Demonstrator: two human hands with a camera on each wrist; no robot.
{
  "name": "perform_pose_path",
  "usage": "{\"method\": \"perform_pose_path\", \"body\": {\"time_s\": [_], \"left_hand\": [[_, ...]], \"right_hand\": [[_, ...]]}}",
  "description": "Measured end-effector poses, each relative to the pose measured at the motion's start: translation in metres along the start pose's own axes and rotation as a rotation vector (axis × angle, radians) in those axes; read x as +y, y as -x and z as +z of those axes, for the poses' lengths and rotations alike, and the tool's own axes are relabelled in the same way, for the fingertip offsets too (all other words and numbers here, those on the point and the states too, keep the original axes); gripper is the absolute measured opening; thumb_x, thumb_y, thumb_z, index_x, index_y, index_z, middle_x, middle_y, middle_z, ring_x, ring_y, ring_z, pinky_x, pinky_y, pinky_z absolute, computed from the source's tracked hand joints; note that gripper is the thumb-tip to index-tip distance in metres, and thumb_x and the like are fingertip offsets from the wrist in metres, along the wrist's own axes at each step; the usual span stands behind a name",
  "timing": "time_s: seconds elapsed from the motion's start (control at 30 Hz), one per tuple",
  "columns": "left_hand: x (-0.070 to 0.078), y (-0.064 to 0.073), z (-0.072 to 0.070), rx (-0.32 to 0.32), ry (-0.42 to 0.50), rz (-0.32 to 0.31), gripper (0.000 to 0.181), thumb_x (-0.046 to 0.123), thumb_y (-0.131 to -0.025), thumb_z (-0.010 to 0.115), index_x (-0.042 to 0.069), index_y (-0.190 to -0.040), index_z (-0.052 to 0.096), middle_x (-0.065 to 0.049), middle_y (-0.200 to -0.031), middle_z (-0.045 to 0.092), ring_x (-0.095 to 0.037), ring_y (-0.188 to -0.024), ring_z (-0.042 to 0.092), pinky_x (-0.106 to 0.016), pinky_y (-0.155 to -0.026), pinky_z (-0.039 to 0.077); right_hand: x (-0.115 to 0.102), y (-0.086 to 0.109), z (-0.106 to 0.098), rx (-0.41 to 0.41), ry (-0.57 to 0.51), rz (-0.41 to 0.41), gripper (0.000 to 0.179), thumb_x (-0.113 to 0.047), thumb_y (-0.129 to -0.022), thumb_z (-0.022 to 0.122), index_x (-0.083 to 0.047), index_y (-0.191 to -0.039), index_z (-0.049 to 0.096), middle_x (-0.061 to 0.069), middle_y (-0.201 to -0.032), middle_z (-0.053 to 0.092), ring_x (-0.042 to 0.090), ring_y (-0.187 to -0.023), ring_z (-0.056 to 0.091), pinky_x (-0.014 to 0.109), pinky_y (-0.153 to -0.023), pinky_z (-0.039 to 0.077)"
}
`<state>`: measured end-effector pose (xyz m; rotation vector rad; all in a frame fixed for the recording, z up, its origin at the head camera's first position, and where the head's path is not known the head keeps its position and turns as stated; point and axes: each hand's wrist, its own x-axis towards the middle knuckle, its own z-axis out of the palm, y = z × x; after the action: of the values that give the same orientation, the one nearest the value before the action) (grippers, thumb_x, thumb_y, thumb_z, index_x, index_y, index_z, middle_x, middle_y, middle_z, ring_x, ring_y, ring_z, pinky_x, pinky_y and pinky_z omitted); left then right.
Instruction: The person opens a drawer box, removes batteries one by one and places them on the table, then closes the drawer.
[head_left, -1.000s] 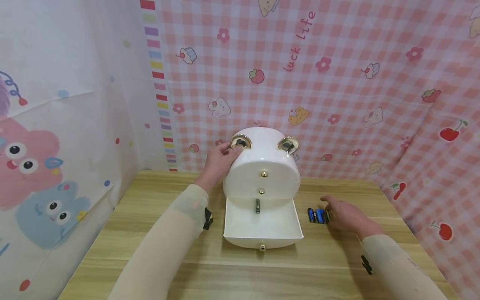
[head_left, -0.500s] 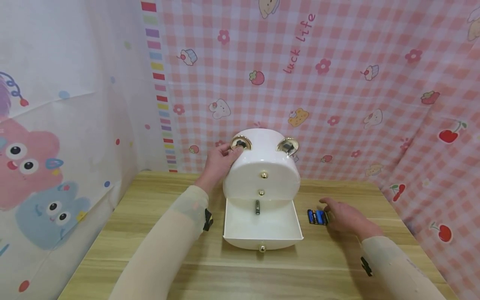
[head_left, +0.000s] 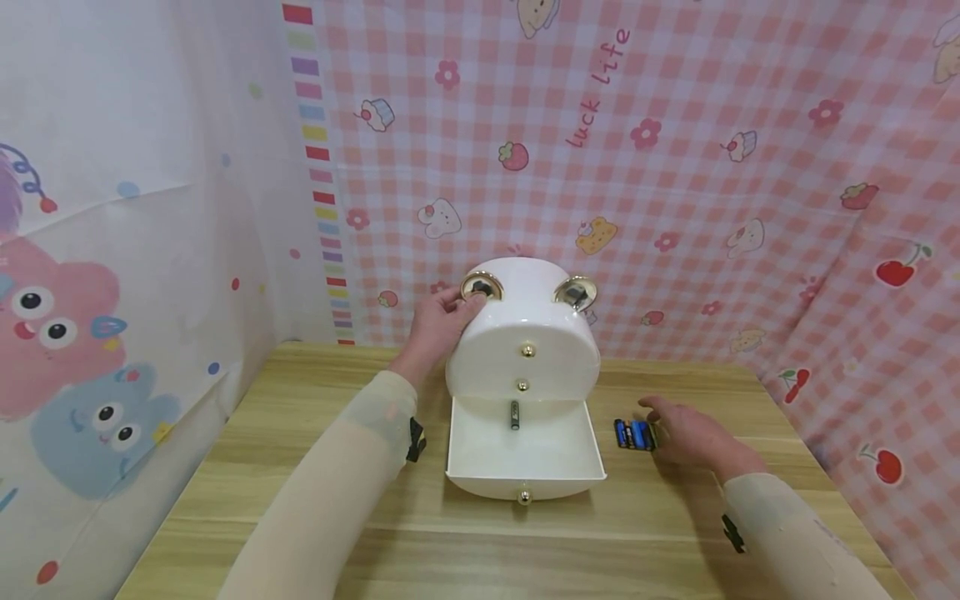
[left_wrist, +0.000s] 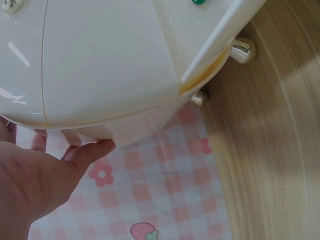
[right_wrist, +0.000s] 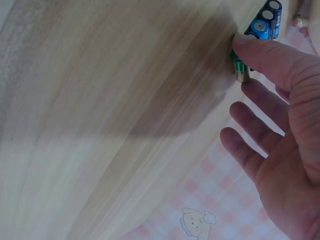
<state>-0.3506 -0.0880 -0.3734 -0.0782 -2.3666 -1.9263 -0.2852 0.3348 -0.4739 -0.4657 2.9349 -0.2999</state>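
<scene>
A glossy white drawer box (head_left: 525, 333) with two gold-rimmed round ears stands on the table, its bottom drawer (head_left: 525, 457) pulled out. One dark green battery (head_left: 514, 414) lies in that drawer, near its back. My left hand (head_left: 437, 327) holds the box's upper left side beside the left ear (head_left: 482, 286); its fingers (left_wrist: 90, 151) lie along the glossy wall in the left wrist view. My right hand (head_left: 690, 433) is beside a row of blue batteries (head_left: 633, 434). Its thumb overlaps a green battery (right_wrist: 241, 67) in the right wrist view, while the other fingers are loosely spread.
The wooden table (head_left: 562, 550) extends in front of the box and to both sides. A pink checked cloth (head_left: 675, 183) hangs right behind it, and a white cartoon cloth (head_left: 150, 275) hangs on the left. A gold knob (head_left: 524, 497) sticks out from the drawer front.
</scene>
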Motion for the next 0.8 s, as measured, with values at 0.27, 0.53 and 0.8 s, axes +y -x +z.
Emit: {"method": "perform_pose_path", "body": {"time_s": [0.27, 0.53, 0.8], "left_hand": [[-0.001, -0.001, 0.001, 0.003, -0.006, -0.002, 0.048, 0.044, -0.102, 0.074, 0.016, -0.141, 0.071, -0.016, -0.127, 0.077, -0.018, -0.096, 0.072, -0.032, -0.089, 0.061], [0.000, 0.000, 0.001, 0.010, -0.015, 0.007, 0.048, 0.044, -0.102, 0.074, 0.016, -0.141, 0.071, -0.016, -0.126, 0.077, -0.018, -0.095, 0.071, -0.032, -0.088, 0.061], [-0.001, 0.000, 0.000, 0.012, -0.023, 0.023, 0.046, 0.043, -0.102, 0.074, 0.016, -0.139, 0.073, -0.015, -0.122, 0.077, -0.016, -0.094, 0.070, -0.030, -0.086, 0.059]], "right_hand": [[-0.002, 0.004, -0.006, -0.017, -0.033, 0.003, 0.080, -0.013, -0.086, 0.090, 0.001, -0.153, 0.048, 0.027, -0.137, 0.069, 0.049, -0.122, 0.067, 0.068, -0.103, 0.053], [-0.009, 0.007, -0.012, 0.032, -0.217, 0.074, 0.059, -0.032, -0.103, 0.073, 0.005, -0.146, 0.056, 0.029, -0.136, 0.068, 0.046, -0.123, 0.067, 0.063, -0.102, 0.055], [-0.042, 0.019, -0.018, 0.233, -0.282, 0.134, 0.035, -0.031, -0.103, 0.071, 0.001, -0.119, 0.073, 0.014, -0.101, 0.079, 0.023, -0.088, 0.071, 0.043, -0.077, 0.060]]}}
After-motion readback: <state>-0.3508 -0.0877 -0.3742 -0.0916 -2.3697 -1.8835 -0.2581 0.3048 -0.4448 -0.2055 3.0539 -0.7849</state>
